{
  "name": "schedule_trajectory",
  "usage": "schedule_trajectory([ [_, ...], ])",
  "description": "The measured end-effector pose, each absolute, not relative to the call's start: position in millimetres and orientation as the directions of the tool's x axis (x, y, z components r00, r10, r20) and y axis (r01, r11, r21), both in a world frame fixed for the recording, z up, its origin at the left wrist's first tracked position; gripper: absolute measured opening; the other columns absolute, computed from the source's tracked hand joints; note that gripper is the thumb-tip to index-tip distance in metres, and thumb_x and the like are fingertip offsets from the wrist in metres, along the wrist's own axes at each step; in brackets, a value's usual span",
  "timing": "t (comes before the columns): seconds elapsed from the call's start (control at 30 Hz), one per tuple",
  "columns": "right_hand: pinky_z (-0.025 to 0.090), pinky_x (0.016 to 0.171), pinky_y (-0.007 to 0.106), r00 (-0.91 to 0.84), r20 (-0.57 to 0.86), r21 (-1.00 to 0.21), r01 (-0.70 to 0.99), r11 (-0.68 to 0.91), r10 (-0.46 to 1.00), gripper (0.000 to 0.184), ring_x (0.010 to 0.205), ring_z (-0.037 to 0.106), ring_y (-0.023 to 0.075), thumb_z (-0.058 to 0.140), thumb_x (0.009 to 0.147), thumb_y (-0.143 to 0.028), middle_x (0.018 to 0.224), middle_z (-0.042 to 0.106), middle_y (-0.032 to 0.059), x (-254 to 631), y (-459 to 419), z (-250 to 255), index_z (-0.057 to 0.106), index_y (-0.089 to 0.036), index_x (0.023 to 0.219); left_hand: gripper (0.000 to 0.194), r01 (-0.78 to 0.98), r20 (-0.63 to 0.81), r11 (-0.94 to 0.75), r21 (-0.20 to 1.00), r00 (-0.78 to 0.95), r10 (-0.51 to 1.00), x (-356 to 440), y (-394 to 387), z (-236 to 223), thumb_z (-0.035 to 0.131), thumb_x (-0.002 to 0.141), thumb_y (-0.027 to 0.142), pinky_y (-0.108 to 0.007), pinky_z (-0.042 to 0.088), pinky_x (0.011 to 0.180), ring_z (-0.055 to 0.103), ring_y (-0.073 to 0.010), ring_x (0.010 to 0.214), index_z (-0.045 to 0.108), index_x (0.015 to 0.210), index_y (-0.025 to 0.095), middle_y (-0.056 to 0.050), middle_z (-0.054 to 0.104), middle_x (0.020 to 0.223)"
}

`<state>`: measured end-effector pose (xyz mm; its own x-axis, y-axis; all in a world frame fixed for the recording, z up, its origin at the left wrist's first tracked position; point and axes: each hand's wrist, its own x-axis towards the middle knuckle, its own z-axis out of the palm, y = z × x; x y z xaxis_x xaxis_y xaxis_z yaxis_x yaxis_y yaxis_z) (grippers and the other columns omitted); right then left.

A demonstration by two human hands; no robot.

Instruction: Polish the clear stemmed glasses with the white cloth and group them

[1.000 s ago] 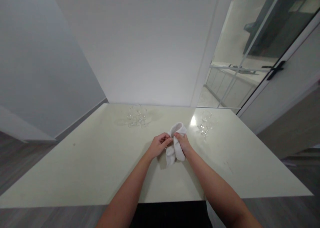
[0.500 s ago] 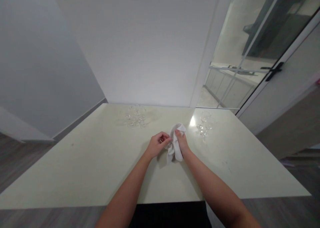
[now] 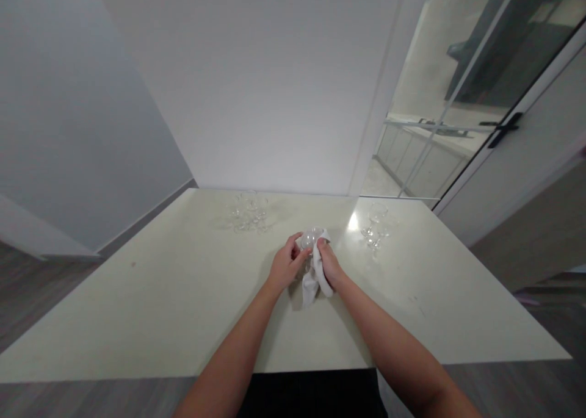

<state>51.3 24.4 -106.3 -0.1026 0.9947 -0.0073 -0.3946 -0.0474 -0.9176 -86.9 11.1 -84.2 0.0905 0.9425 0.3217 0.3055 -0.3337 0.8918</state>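
A clear stemmed glass (image 3: 310, 237) is held over the middle of the table, its rounded bowl pointing away from me. My left hand (image 3: 288, 262) is closed around the glass from the left, thumb across its lower part. On the other side my right hand (image 3: 329, 264) grips a white cloth (image 3: 311, 287), pressing it against the glass's right side. The cloth's lower end hangs down towards the tabletop between my wrists. Cloth and fingers hide most of the stem and foot.
Several clear stemmed glasses (image 3: 249, 209) stand together at the back left of the pale table (image 3: 160, 308). Another group of clear glasses (image 3: 376, 223) stands at the back right. Behind the table are a white wall (image 3: 274, 100) and a glazed door with a black handle (image 3: 506, 130).
The glass bowl now shows above my left fingers, where the cloth covered it before. My right hand and the cloth have shifted slightly left and down.
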Motion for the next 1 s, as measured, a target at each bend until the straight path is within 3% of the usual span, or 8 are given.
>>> schedule_trajectory([
  [0.17, 0.048, 0.083, 0.031, -0.133, 0.066, -0.979, -0.198, 0.039, 0.989, 0.044, 0.090, 0.060, 0.0190, 0.069, 0.075, -0.047, 0.100, 0.068, 0.0054, 53.2, 19.5, -106.8, 0.061, -0.019, 0.108, 0.036, 0.158, 0.308, -0.303, 0.940, -0.009, 0.951, -91.1, 18.4, -86.3, 0.055, 0.084, 0.046, -0.024, 0.041, 0.068, 0.054, -0.0142, 0.075, 0.063, 0.107, 0.019, -0.001, 0.059, 0.083],
  [0.27, 0.041, 0.096, 0.033, -0.202, 0.236, -0.971, -0.094, 0.221, 0.950, 0.044, 0.103, 0.057, 0.0199, 0.072, 0.073, -0.034, 0.110, 0.065, 0.0041, 52.3, 14.6, -101.6, 0.058, -0.020, 0.112, 0.040, 0.084, 0.262, -0.259, 0.962, -0.036, 0.964, -91.0, 22.2, -88.2, 0.068, 0.073, 0.047, -0.024, 0.043, 0.067, 0.056, -0.0145, 0.077, 0.063, 0.099, 0.017, -0.001, 0.060, 0.083],
  [0.37, 0.040, 0.098, 0.033, -0.297, 0.267, -0.964, -0.080, 0.254, 0.917, 0.045, 0.104, 0.057, 0.0192, 0.072, 0.072, -0.027, 0.112, 0.065, 0.0028, 52.4, 13.4, -95.2, 0.058, -0.021, 0.114, 0.047, -0.036, 0.189, -0.191, 0.981, -0.067, 0.980, -90.0, 22.4, -87.3, 0.078, 0.063, 0.044, -0.023, 0.043, 0.064, 0.055, -0.0122, 0.069, 0.062, 0.097, 0.016, 0.000, 0.058, 0.077],
  [0.57, 0.045, 0.074, 0.025, -0.473, 0.058, -0.994, -0.110, 0.007, 0.879, 0.033, 0.074, 0.057, 0.0130, 0.075, 0.069, -0.028, 0.085, 0.067, -0.0012, 67.8, 18.0, -87.8, 0.065, -0.017, 0.099, 0.049, -0.299, 0.112, -0.127, 0.946, -0.066, 0.992, -90.9, 15.1, -77.5, 0.081, 0.061, 0.039, -0.028, 0.047, 0.078, 0.062, -0.0152, 0.080, 0.060, 0.099, 0.017, -0.003, 0.068, 0.086],
  [0.77, 0.044, 0.058, 0.024, -0.581, -0.210, -0.886, -0.227, -0.404, 0.787, 0.041, 0.058, 0.056, 0.0130, 0.082, 0.054, -0.030, 0.072, 0.066, -0.0002, 80.7, 10.0, -86.0, 0.066, -0.016, 0.089, 0.067, -0.455, 0.140, 0.013, 0.890, 0.300, 0.944, -94.4, 7.2, -69.7, 0.078, 0.059, 0.050, -0.035, 0.047, 0.082, 0.064, -0.0256, 0.098, 0.057, 0.115, 0.018, -0.014, 0.068, 0.111],
  [0.83, 0.045, 0.060, 0.025, -0.531, -0.171, -0.916, -0.226, -0.333, 0.830, 0.036, 0.060, 0.056, 0.0135, 0.080, 0.058, -0.033, 0.071, 0.066, -0.0004, 73.7, 10.4, -86.8, 0.066, -0.017, 0.087, 0.066, -0.413, 0.137, -0.026, 0.910, 0.241, 0.961, -92.4, 9.5, -71.2, 0.078, 0.061, 0.049, -0.033, 0.047, 0.082, 0.064, -0.0229, 0.096, 0.057, 0.116, 0.018, -0.012, 0.068, 0.109],
  [0.93, 0.047, 0.076, 0.027, -0.388, 0.049, -0.987, -0.162, -0.015, 0.920, 0.023, 0.077, 0.060, 0.0158, 0.075, 0.066, -0.030, 0.077, 0.067, -0.0011, 58.5, 13.9, -90.5, 0.068, -0.019, 0.085, 0.059, -0.262, 0.087, -0.084, 0.962, 0.001, 0.996, -87.9, 16.7, -76.9, 0.080, 0.059, 0.045, -0.031, 0.047, 0.080, 0.063, -0.0182, 0.088, 0.059, 0.107, 0.017, -0.006, 0.068, 0.095],
  [1.0, 0.047, 0.080, 0.028, -0.343, 0.118, -0.988, -0.134, 0.076, 0.932, 0.020, 0.084, 0.061, 0.0165, 0.074, 0.068, -0.029, 0.080, 0.068, -0.0010, 53.4, 15.3, -94.5, 0.068, -0.020, 0.085, 0.055, -0.216, 0.041, -0.061, 0.974, -0.095, 0.995, -86.9, 20.1, -80.9, 0.082, 0.057, 0.043, -0.031, 0.047, 0.079, 0.063, -0.0176, 0.084, 0.059, 0.100, 0.017, -0.004, 0.068, 0.088],
])
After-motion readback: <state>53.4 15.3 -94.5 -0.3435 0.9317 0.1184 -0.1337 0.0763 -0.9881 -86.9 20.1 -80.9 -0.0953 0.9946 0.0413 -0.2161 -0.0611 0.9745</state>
